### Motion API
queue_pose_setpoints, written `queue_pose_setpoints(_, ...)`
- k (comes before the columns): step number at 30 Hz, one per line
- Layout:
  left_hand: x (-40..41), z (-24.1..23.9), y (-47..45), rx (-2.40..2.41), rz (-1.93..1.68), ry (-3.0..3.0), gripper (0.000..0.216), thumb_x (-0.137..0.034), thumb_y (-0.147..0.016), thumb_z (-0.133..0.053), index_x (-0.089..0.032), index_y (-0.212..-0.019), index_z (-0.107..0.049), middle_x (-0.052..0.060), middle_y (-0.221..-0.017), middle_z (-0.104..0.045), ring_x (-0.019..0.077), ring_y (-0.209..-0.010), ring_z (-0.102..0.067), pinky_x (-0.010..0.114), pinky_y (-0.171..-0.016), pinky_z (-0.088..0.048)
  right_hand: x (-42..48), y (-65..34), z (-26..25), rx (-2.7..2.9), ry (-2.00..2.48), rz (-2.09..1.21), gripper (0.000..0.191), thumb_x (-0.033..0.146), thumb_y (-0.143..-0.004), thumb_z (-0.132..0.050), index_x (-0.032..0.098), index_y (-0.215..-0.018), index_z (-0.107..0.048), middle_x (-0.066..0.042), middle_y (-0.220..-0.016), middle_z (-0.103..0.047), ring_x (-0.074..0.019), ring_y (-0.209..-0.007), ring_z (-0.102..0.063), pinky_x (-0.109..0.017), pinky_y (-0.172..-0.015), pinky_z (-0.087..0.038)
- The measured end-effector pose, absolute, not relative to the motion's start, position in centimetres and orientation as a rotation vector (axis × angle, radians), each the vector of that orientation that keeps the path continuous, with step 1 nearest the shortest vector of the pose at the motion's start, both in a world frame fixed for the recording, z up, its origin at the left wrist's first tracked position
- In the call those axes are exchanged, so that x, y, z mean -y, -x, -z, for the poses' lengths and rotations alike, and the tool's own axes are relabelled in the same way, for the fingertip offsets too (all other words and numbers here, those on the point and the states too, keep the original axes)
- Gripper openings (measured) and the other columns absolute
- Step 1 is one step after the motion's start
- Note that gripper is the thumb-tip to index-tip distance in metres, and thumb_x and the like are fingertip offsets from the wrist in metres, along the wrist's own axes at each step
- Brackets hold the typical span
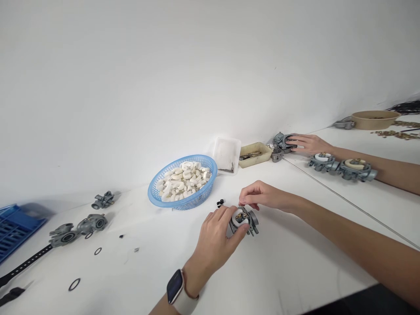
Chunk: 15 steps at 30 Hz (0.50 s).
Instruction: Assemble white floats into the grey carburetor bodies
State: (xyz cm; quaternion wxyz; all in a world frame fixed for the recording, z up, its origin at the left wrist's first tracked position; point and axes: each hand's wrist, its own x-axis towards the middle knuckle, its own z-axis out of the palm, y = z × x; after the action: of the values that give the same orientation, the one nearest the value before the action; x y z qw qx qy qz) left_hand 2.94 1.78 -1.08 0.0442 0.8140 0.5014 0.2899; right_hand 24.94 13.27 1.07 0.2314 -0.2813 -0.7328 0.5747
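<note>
A grey metal carburetor (253, 220) with a white float (236, 220) and brass parts on top rests on the white table. My left hand (211, 234), wearing a smartwatch (175, 286) on the wrist, grips it from the left with the thumb along the near side. At its far edge is my right hand (262, 195), fingers curled together in a pinch. Whatever lies between those fingertips is hidden or too small to make out. Small black parts (220, 203) lie just beyond my left fingers.
Beyond my hands stand a blue basket (182, 204) of white floats, a clear tray (226, 153) and a yellowish tray (256, 162). Another person's hand (310, 143) touches carburetors (284, 142) at right; two more (356, 169) sit nearby. Carburetors (92, 223) and black rings (74, 284) lie left.
</note>
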Motion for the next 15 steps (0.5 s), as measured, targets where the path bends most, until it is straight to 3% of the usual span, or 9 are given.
queue_pose_setpoints(15, -1.7, 0.97, -2.95, -1.54, -0.848, -2.453, 0.026, -0.04, -0.107, -0.06, -0.026, -0.128, -0.06, 0.005, -0.106, -0.072, 0.0265, -0.093, -0.069, 0.039, -0.079, -0.051, -13.09, -24.83, -1.14, 2.04, 0.822, -1.54, 0.031, 0.05, -0.092, -0.073, 0.02, -0.088, -0.081, -0.004, -0.089, -0.072, -0.0144, -0.069, -0.051, -0.029, -0.065, -0.043)
